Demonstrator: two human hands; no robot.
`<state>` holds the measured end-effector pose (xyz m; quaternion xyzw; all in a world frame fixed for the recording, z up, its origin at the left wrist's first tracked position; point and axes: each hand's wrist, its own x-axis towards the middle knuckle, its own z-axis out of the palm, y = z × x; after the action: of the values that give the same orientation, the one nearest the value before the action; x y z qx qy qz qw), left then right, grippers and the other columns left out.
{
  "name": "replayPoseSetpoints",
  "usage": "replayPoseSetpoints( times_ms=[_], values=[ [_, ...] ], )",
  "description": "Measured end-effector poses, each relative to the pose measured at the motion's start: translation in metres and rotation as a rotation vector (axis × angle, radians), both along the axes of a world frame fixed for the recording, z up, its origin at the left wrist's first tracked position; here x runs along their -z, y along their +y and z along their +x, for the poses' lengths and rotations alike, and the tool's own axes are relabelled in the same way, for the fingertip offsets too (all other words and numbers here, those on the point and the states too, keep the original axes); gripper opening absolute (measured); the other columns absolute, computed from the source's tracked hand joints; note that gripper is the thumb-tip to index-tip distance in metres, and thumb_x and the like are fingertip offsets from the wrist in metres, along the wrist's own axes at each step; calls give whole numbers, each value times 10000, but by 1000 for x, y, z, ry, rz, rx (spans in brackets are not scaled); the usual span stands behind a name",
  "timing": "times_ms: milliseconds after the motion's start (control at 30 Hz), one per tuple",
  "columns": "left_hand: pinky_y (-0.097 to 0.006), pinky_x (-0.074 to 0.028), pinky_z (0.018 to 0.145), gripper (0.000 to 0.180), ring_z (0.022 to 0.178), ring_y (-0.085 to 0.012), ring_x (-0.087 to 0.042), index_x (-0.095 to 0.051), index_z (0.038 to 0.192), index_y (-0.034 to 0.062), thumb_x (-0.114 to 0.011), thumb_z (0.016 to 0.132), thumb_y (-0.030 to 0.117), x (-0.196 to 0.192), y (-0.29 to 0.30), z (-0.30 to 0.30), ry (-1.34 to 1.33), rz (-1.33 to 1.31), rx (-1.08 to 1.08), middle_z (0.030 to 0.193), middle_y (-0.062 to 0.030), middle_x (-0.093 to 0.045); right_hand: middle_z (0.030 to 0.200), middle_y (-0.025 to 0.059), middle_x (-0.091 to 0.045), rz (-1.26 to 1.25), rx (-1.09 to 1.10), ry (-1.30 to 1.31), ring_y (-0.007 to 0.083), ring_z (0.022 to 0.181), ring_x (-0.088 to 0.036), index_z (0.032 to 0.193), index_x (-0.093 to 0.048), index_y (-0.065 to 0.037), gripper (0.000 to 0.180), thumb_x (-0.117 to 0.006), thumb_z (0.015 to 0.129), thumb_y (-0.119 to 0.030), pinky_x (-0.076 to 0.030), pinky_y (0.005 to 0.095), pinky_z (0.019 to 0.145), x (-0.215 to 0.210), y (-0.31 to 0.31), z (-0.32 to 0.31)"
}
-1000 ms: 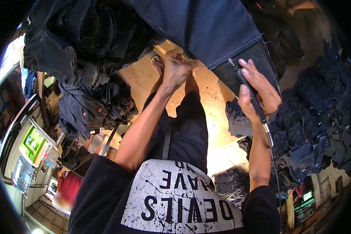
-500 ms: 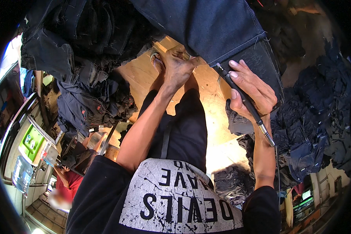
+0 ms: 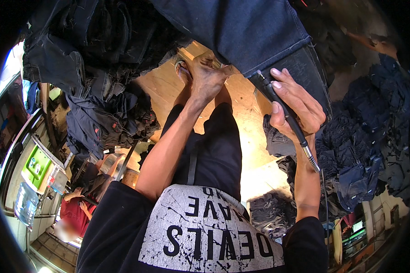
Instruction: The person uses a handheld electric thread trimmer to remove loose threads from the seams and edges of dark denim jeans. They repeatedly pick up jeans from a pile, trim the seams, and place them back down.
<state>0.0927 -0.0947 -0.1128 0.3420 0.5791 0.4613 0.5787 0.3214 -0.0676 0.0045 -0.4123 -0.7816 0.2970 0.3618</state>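
A dark blue denim trouser leg (image 3: 246,34) with a stitched hem hangs across the top middle, over a dark board-like surface. My left hand (image 3: 208,84) is closed on the near left corner of that hem, its fingertips partly hidden. In my right hand (image 3: 303,107) is a slim black rotary handpiece (image 3: 298,133), gripped between thumb and fingers, with a coiled metal sleeve at its rear end. Its small pale tip lies close to the hem; whether it touches the cloth I cannot tell.
Dark garments are heaped at upper left (image 3: 82,50), and a big denim pile (image 3: 355,136) stands on the right. Folded dark cloth (image 3: 271,211) lies at lower right. A co-worker in red (image 3: 75,214), a green tray (image 3: 36,164) and a large water bottle (image 3: 26,204) are at far left.
My right hand and the handpiece have shifted slightly, the tip a little up and to the right along the hem. My left hand stays put. The co-worker's arms have moved.
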Motion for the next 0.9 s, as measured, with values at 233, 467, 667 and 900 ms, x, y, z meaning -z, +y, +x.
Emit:
replayPoseSetpoints(
  times_ms=[233, 467, 667, 900],
  values=[
    [-374, -493, 1067, 328, 1183, -169, -697, -799, 1137, 52, -891, 832, -29, -1, 2, 0, 1, -30, 7, 1235, -21, -796, 1174, 249, -790, -40, 26, -62, 401, 1151, -766, 1132, -788, 45, 262, -724, 949, -131, -591, 494, 1053, -5, -2, 4],
    [-283, -521, 764, 147, 845, -75, -671, -800, 960, -11, -831, 818, -32, -7, 6, 7, -19, 66, -91, 944, -7, -798, 1189, 243, -789, -12, 56, -32, 395, 1162, -763, 1148, -789, 40, 275, -725, 938, -127, -586, 492, 1061, 1, -3, 6],
    [-353, -495, 1023, 312, 1146, -155, -686, -793, 1131, 43, -878, 836, -17, 0, 5, 4, -3, 2, 0, 1226, -21, -785, 1130, 232, -800, 11, 60, -4, 389, 1143, -773, 1154, -786, 42, 322, -736, 856, -68, -611, 528, 1035, 3, -2, 8],
    [-335, -514, 959, 267, 1067, -135, -689, -791, 1103, 17, -881, 851, 15, -1, 6, 9, -39, 55, -52, 1173, -19, -787, 1138, 235, -799, -7, 57, -30, 390, 1141, -774, 1151, -787, 46, 315, -727, 865, -73, -608, 529, 1040, 3, -2, 6]
  ],
)
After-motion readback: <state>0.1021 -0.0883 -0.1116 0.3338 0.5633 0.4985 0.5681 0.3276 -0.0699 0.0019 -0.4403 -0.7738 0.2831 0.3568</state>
